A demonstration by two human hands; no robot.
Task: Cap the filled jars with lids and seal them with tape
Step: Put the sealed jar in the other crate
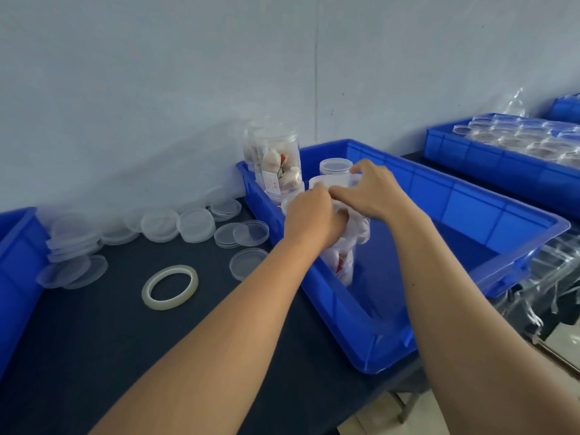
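A clear plastic jar (343, 262) filled with wrapped pieces stands inside the big blue crate (408, 324). My left hand (314, 216) grips the jar's upper body. My right hand (373, 191) curls over its clear lid (329, 183) at the rim. Behind them another capped jar (335, 166) stands in the crate, and taller filled jars (277, 161) are stacked at the crate's far left corner. A roll of clear tape (170, 287) lies flat on the dark table (125, 340), left of my left forearm.
Several loose clear lids (194, 226) are scattered along the wall at the table's back. A blue bin edge (15, 262) stands at the far left. At the right, a second blue crate (502, 167) holds several open jars, with crumpled clear plastic (549, 277) beside the big crate.
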